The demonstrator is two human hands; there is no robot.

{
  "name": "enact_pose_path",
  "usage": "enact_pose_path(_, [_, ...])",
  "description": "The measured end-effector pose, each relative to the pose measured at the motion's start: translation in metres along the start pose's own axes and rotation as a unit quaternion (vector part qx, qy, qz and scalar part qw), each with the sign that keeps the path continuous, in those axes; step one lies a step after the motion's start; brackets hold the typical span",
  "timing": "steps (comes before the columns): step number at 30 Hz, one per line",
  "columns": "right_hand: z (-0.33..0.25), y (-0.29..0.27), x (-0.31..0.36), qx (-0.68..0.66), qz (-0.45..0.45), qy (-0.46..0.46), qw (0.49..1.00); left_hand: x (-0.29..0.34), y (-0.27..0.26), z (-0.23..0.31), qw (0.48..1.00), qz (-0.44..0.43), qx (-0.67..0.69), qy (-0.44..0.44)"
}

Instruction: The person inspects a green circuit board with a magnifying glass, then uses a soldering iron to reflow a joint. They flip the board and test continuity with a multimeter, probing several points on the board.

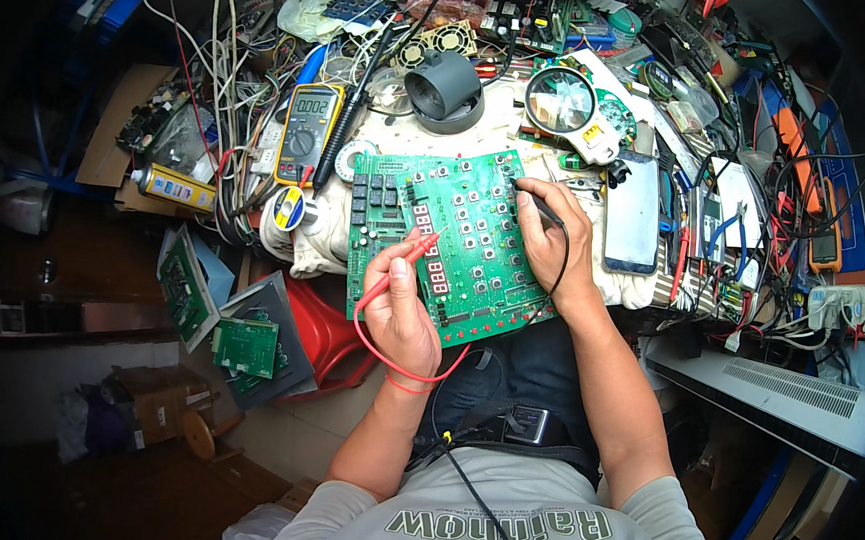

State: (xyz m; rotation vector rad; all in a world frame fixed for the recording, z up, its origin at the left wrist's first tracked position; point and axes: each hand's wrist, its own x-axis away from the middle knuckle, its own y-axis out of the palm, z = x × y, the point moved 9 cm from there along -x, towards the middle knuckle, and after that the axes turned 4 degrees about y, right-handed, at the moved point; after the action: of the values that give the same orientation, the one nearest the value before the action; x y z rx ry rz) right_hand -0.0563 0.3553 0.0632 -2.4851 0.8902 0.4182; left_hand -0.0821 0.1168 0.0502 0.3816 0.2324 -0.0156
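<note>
A green circuit board (507, 303) lies tilted at the table's front edge, over my lap. It carries rows of push buttons, red digit displays and black relays. My left hand (401, 313) is closed round a red test probe (420, 250), whose tip points at the board beside the displays. In my right hand (563, 241) is a black test probe (536, 199), angled toward the board's upper right edge; its tip is hard to make out. Behind the board on the left, a yellow multimeter (303, 143) lies with its screen lit.
A grey round holder (445, 92), a magnifier (561, 100) and a phone (633, 214) lie on the cloth. Solder wire (287, 208) and a yellow spray can (173, 188) are on the left. Cables and parts crowd the back. A red stool (323, 328) holds more boards (246, 346).
</note>
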Motion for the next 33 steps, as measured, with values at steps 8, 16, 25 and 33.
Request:
enact_pose_path(8, [-0.0014,-0.002,0.001,-0.009,-0.001,0.007,1.0,0.0004,-0.0009,-0.0003,1.0,0.004,-0.003,-0.006])
enact_pose_path(16, [-0.0004,-0.0012,0.0002,-0.008,-0.001,0.008,1.0,0.0002,0.0001,0.0002,1.0,-0.002,-0.005,-0.003])
enact_pose_path(25, [0.0012,-0.0003,0.0002,-0.005,-0.002,0.011,1.0,0.0002,0.0002,-0.0011,1.0,-0.01,-0.01,0.002])
enact_pose_path(33, [-0.0073,-0.0077,0.001,-0.016,0.016,-0.002,1.0,-0.0005,-0.0009,-0.0009,1.0,-0.003,-0.005,-0.005])
